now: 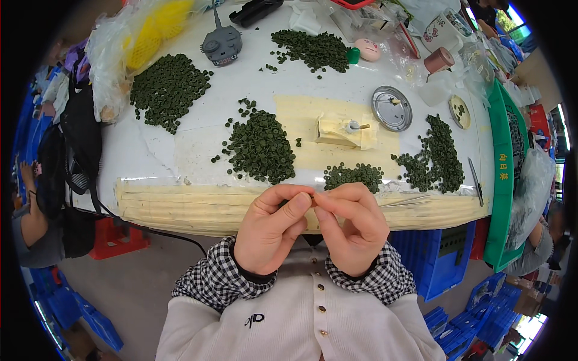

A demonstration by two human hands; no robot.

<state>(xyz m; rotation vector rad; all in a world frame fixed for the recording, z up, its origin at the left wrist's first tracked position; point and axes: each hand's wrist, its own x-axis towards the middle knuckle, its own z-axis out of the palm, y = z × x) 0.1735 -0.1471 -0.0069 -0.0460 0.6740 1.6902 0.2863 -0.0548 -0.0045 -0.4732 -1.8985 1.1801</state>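
Near the table's front edge, my left hand [271, 228] and my right hand [354, 228] meet at their fingertips. Both are closed in a pinch around something tiny and dark, mostly hidden by the fingers. Just beyond the right hand lies a small cluster of dark green round pieces [353, 175], shaped like little wheels. A larger heap of such pieces [259, 146] sits beyond my left hand. Further off stands a small block wrapped in cream tape [337, 133], with a grey peg [353, 126] on top.
More green heaps lie at far left [168, 90], at the back [313, 50] and at right [442, 153]. A grey model tank turret [221, 43], a round metal lid [392, 108], tweezers [475, 182] and a green tray [501, 240] are around. Cream tape [180, 207] covers the front edge.
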